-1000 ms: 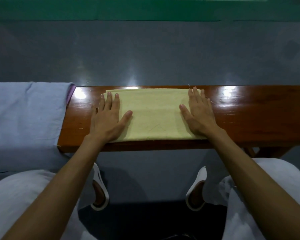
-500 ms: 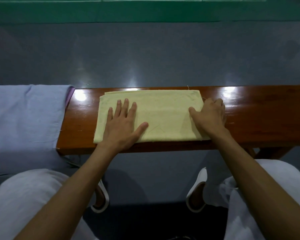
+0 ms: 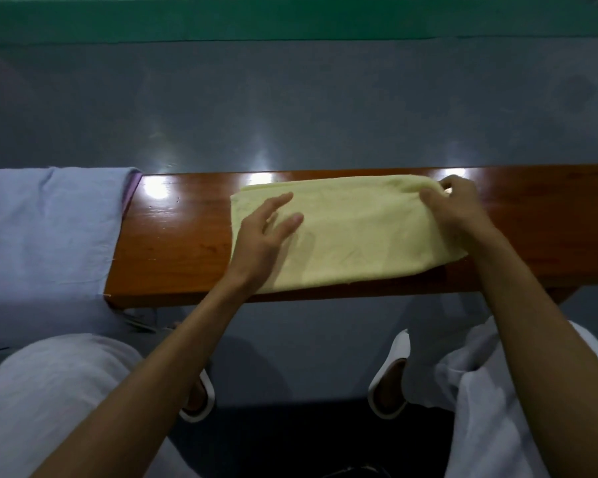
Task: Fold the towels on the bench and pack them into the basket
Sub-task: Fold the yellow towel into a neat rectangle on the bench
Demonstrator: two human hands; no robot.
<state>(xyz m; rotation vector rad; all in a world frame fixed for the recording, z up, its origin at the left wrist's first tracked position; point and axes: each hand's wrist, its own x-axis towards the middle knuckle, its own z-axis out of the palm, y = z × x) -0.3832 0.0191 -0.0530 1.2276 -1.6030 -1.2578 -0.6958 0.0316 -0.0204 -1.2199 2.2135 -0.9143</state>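
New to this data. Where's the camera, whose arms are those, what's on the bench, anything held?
No robot here: these are a person's two bare arms. The one view comes from a wide-angle camera worn on the head, looking forward and down. On the glossy wooden bench lies a folded yellow towel. The right hand grips its right end, fingers curled round the cloth. The left hand is open, straight fingers over the towel's left part; blur hides whether it presses. A blue-grey cloth drapes over the bench's left end. No basket is in view.
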